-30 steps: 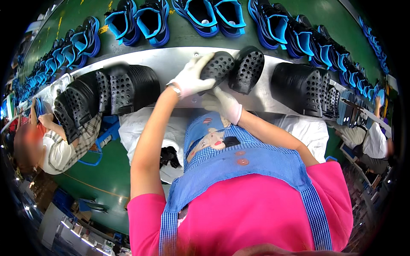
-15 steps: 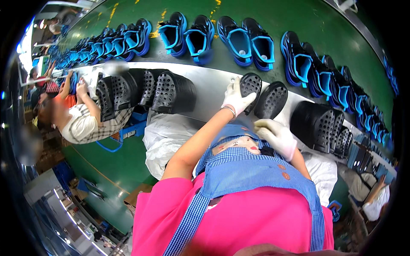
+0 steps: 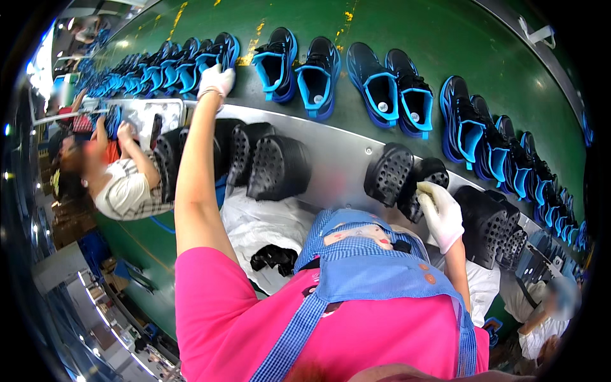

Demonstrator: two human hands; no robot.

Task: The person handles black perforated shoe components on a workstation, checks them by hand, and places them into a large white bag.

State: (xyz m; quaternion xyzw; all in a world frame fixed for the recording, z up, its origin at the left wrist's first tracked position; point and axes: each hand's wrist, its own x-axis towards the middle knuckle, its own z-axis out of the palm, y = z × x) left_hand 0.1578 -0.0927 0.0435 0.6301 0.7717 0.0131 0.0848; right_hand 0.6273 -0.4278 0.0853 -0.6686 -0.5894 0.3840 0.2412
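Observation:
My left hand [image 3: 216, 80], in a white glove, reaches far out to the left with its fingers closed at the heel of a black and blue sneaker [image 3: 224, 49] on the green belt. My right hand [image 3: 441, 215], also gloved, is near my body on the right. Its curled fingers grip the edge of a black perforated insole [image 3: 433, 172], partly hidden by the hand. Next to that, on the metal ledge [image 3: 337, 169], stands another black perforated insole piece [image 3: 389, 175], touched by neither hand.
Rows of black and blue sneakers [image 3: 318, 76] line the green belt [image 3: 318, 16]. Black perforated stacks stand left [image 3: 280, 169] and right [image 3: 482, 223] on the ledge. White bags [image 3: 254, 219] hang before me. A seated person [image 3: 124, 181] works at left, another at lower right.
My left hand has let go of the black perforated insole and moved far left to a sneaker. My right hand has risen onto the other insole, which now tilts. The whole view has shifted slightly.

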